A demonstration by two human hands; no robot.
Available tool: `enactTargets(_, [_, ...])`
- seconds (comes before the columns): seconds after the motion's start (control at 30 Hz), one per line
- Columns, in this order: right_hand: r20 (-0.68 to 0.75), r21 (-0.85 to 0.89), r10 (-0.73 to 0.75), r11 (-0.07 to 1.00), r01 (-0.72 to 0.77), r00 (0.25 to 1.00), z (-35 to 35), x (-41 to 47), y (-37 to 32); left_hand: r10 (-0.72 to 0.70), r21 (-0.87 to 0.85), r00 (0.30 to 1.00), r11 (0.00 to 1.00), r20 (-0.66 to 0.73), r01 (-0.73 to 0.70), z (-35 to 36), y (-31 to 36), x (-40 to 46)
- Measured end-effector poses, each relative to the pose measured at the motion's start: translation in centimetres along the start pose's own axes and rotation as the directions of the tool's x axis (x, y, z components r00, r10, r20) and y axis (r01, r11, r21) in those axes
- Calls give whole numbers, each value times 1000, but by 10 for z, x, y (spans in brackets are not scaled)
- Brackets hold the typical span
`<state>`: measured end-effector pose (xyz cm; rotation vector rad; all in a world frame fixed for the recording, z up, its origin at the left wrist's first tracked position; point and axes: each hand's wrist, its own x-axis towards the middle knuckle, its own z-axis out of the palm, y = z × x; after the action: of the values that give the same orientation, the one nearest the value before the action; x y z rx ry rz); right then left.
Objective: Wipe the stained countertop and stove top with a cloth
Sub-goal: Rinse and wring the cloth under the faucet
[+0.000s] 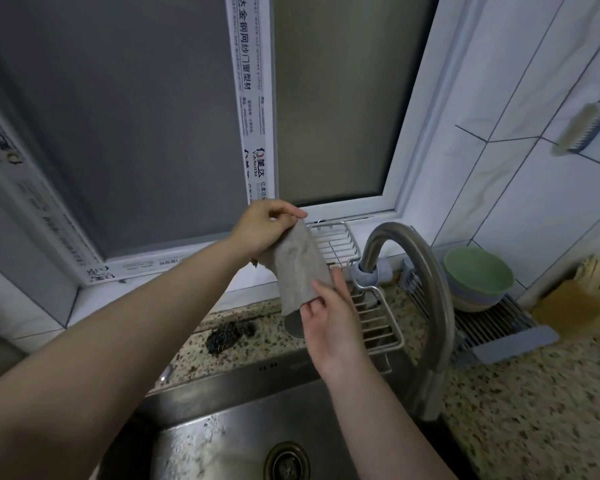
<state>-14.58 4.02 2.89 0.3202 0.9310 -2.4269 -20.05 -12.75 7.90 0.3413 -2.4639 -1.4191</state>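
A grey cloth hangs stretched between my two hands above the back edge of the steel sink. My left hand pinches its upper corner near the window sill. My right hand holds the lower edge with thumb and fingers. The speckled granite countertop runs behind and to the right of the sink. The stove top is out of view.
A curved steel faucet stands right of my hands. A wire soap rack sits behind the sink, with a dark scouring ball to its left. Stacked bowls rest on a drying rack. A brush hangs on the tiled wall.
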Motion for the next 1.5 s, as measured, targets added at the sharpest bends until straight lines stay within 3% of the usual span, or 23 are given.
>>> enactTargets(0.3, [-170,197,161,972,-127,972,-23,27,15,-171,364,974,925,148,107,46,-48,37])
enactTargets(0.47, [-185,241,199,959,-152,962,-29,24,12,-207,407,971,903,123,141,58,-55,43])
enactTargets(0.6, [-213,177,197,971,-160,957,-39,8,10,-170,478,971,875,165,72,64,-60,45])
enactTargets(0.67, [-202,22,156,988,-155,967,-47,2,19,-116,563,971,826,210,-24,64,-60,44])
enactTargets(0.73, [-131,-256,123,954,-154,984,-54,-5,26,-35,708,961,684,275,-177,64,-61,43])
enactTargets(0.83, [-115,-483,7,873,-62,993,-57,-10,26,118,800,949,513,294,-312,61,-60,40])
enactTargets(0.9, [-6,-670,-262,717,191,965,-55,-15,20,206,798,949,515,238,-312,57,-63,36])
enactTargets(0.93, [148,-775,-365,534,337,919,-56,-16,17,262,785,941,527,216,-327,55,-67,32])
enactTargets(0.97, [309,-836,-372,333,436,875,-57,-9,16,312,765,926,535,215,-358,54,-72,27])
enactTargets(1.03, [497,-864,-272,-66,500,824,-59,5,16,373,725,892,537,255,-431,54,-81,13])
enactTargets(1.07, [560,-822,-251,-282,494,789,-57,9,16,379,695,882,553,281,-459,54,-84,5])
enactTargets(1.1, [530,-816,-200,-382,432,824,-55,12,15,382,659,871,575,307,-485,54,-88,-1])
enactTargets(1.13, [477,-811,-157,-457,364,865,-55,15,17,381,629,861,590,337,-507,55,-91,-4])
enactTargets(1.2, [491,-743,-179,-598,302,853,-62,20,24,405,599,826,568,393,-564,57,-98,-4])
enactTargets(1.4, [478,-697,-214,-682,221,852,-70,23,32,401,641,782,450,477,-622,66,-102,2])
enactTargets(1.5, [471,-700,-248,-689,187,847,-74,28,36,266,704,793,366,548,-609,73,-96,5])
